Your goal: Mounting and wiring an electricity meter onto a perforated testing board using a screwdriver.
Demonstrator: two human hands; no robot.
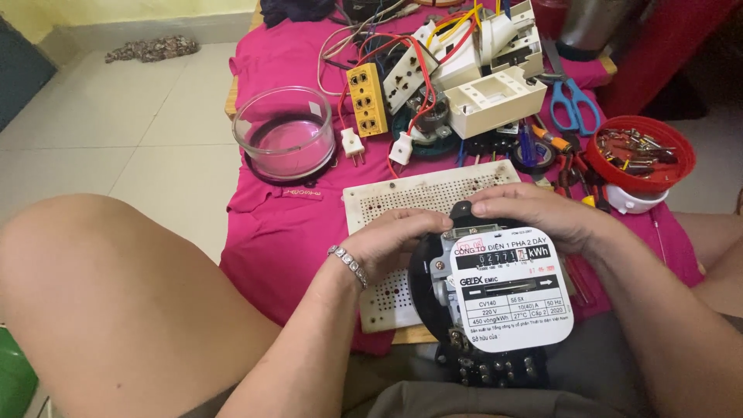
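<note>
An electricity meter [503, 290] with a black round body, a white faceplate and no cover stands tilted above my lap. My left hand [395, 240], with a silver bracelet on the wrist, grips its upper left edge. My right hand [534, 213] grips its top right edge, fingers curled over the rim. Behind the meter a white perforated board [410, 197] lies on the pink cloth [286, 224].
On the cloth stand a clear glass bowl [285, 131], a yellow socket strip [366, 99], white plastic housings [495, 97] with red and yellow wires, blue-handled scissors [573, 104] and a red bowl of metal bits [638, 151]. My bare knee [116, 294] fills the lower left. Tiled floor lies left.
</note>
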